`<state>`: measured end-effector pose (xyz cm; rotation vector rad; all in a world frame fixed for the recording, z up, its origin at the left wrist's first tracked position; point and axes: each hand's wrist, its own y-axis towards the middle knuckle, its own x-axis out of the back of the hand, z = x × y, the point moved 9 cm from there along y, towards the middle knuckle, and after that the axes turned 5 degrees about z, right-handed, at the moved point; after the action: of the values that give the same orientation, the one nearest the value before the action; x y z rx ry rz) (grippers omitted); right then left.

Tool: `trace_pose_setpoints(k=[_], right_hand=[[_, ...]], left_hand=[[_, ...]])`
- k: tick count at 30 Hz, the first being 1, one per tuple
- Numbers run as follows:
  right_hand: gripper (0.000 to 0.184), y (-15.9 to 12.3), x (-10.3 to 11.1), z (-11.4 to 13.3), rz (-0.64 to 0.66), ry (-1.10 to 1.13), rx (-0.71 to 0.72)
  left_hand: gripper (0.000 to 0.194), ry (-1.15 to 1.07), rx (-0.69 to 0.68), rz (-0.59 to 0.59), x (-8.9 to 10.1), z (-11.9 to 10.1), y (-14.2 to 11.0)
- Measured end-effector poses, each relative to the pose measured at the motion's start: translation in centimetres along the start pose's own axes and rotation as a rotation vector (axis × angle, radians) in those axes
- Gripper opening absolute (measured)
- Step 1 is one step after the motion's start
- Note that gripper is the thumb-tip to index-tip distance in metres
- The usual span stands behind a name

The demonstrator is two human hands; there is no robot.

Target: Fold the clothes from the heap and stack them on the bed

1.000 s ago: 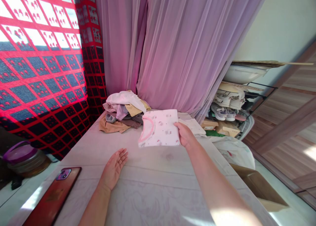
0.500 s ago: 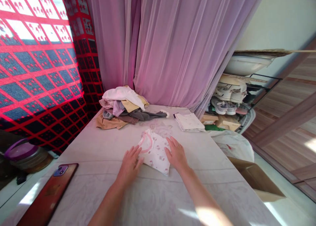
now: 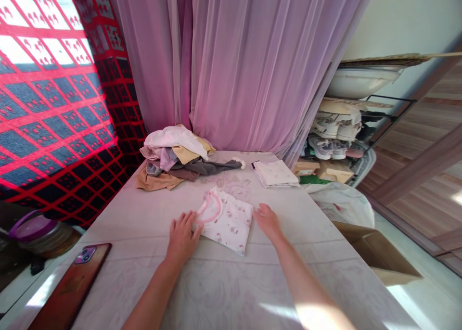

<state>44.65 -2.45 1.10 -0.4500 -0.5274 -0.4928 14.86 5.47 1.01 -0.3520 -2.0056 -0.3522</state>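
Two bare hands lie at one folded shirt (image 3: 229, 225), white with small prints and a pink neckline, which rests flat and slightly askew on the middle of the table (image 3: 224, 291). The left hand (image 3: 183, 234) is open, palm down, its fingers a little apart, at the neckline side. The right hand (image 3: 267, 220) is at the opposite edge, its fingers loosely bent; whether it pinches the cloth, I cannot tell.

Beyond the shirt are two groups of clothes: one loose pile (image 3: 173, 157) to the left, its pieces too tangled to count, and one flat folded stack (image 3: 276, 173), mostly white, to the right. One red phone (image 3: 72, 286) lies at the near left.

Off the table, one purple-lidded jar (image 3: 43, 231) is at the left, and one open cardboard box (image 3: 375, 253) at the right. Behind that, one rack (image 3: 393, 113) bears two pairs of shoes (image 3: 330, 147), one above the other, below one white basin (image 3: 364, 82)
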Motion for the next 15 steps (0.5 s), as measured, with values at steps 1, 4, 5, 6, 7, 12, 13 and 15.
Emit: trace_pose_setpoints(k=[1, 4, 5, 6, 7, 12, 13, 15], right_hand=[[0.04, -0.3, -0.5, -1.2, 0.091, 0.205, -0.093], [0.028, -2.0, -2.9, -1.9, 0.354, 0.666, -0.181], [0.024, -2.5, -3.4, -1.8, 0.392, 0.711, -0.183], [0.021, -2.8, -3.7, -1.7, 0.4, 0.71, -0.187], [0.019, -3.0, -4.0, -1.5, 0.399, 0.687, -0.192], [0.014, -3.3, -6.2, 0.3, 0.359, 0.772, -0.137], [0.016, -3.3, -6.9, 0.3, 0.358, 0.834, -0.159], [0.018, -3.6, -8.3, 0.0, 0.35, 0.942, -0.257]], left_hand=[[0.047, -0.027, 0.003, -0.008, 0.0, 0.2, 0.0], [0.046, -0.103, -0.031, -0.031, 0.0, 0.2, -0.2], [0.046, -0.129, -0.038, -0.045, 0.0, 0.3, -0.2], [0.046, -0.162, -0.043, -0.063, 0.1, 0.3, -0.2], [0.046, -0.201, -0.044, -0.083, 0.2, 0.4, -0.3], [0.045, -0.529, 0.002, -0.196, 1.2, 1.8, -0.4], [0.045, -0.605, 0.023, -0.226, 1.5, 2.2, -0.5], [0.045, -0.728, 0.082, -0.296, 2.0, 3.3, -0.9]])
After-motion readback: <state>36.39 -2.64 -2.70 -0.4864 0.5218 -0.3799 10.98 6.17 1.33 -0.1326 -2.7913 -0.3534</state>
